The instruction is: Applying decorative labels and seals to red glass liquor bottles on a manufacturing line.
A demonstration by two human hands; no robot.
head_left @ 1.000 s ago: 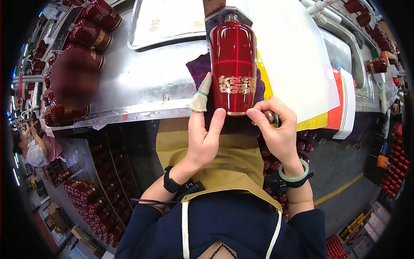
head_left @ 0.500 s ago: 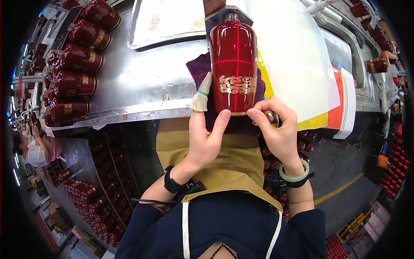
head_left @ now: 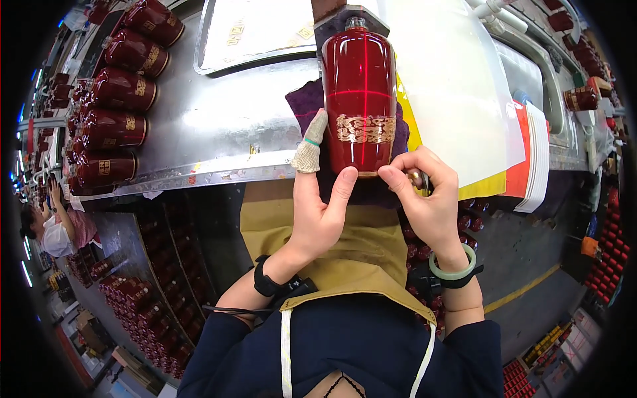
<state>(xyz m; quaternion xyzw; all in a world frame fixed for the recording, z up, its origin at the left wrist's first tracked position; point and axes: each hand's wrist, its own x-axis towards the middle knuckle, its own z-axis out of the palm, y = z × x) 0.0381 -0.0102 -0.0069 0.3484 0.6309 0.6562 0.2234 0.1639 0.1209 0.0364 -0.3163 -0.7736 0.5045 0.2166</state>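
Note:
A glossy dark red bottle (head_left: 359, 73) with a gold ornamental band and a clear glass neck lies neck-away in front of me. Red light lines cross on its side. Under it spreads a dark purple cloth (head_left: 304, 104). My left hand (head_left: 317, 212) is closed against the bottle's near left side, thumb at the base, a pale cloth cover (head_left: 310, 146) on one finger. At the near right corner of the base, my right hand (head_left: 428, 192) grips with thumb and forefinger. Some small metallic thing shows among its curled fingers, too small to name.
Several red bottles (head_left: 109, 129) line the left of the metal table (head_left: 219, 126). A tray (head_left: 255, 36) with small gold pieces lies farther back. White sheets (head_left: 451, 86) and a red-and-white stack (head_left: 531, 159) are at right. Another person (head_left: 56, 232) is at far left.
The bottle has shifted very slightly away from me, and both thumbs have moved a little at its base. My grip otherwise looks the same. The person at far left has moved an arm.

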